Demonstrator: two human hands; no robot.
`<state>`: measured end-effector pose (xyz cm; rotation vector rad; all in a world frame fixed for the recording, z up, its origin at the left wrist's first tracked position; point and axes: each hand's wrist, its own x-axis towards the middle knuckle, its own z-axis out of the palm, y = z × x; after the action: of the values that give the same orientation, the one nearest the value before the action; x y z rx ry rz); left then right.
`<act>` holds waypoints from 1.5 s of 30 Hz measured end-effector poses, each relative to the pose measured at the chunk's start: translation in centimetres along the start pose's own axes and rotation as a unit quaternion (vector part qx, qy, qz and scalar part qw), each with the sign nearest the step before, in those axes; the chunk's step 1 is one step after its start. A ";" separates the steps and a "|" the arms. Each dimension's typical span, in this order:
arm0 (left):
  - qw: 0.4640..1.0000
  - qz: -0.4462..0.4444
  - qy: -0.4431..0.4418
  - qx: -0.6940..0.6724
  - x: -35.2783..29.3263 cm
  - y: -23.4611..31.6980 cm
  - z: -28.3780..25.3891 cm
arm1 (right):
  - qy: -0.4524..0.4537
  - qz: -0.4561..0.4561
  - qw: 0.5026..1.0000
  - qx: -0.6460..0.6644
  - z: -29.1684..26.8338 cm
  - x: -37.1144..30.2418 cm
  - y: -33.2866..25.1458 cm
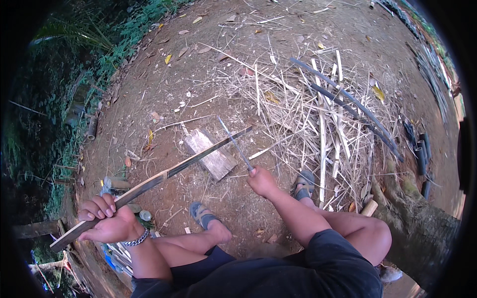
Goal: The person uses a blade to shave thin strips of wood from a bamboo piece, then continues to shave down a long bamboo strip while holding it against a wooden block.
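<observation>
Above littered dirt (208, 32), held a thin blade (241, 152) in a fisted right hand (262, 182) and, at near left, in a curled left hand (110, 219), a long strip (143, 187), probably light, springy, best gripped by its near end

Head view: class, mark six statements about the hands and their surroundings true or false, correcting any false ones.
1. The left hand holds a long strip. True.
2. The right hand is empty. False: the right hand grips a narrow blade.
3. A wooden block lies on the ground. True.
4. The bracelet is on the right wrist. False: the bracelet is on the left one.
5. The heap of pale strips lies left of the block. False: the heap of pale strips is to its right.
6. Sandals are on both feet. True.
</observation>
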<state>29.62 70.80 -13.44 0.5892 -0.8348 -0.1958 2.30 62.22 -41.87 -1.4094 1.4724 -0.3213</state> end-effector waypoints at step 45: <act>0.988 -0.098 -0.100 -0.068 2.8 -0.8 -2.0 | -0.054 0.013 0.992 -0.111 -1.1 8.6 0.3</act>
<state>33.04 69.81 -13.13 0.5282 -0.9483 -0.4952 3.10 54.48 -45.73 -1.5574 1.4696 -0.0636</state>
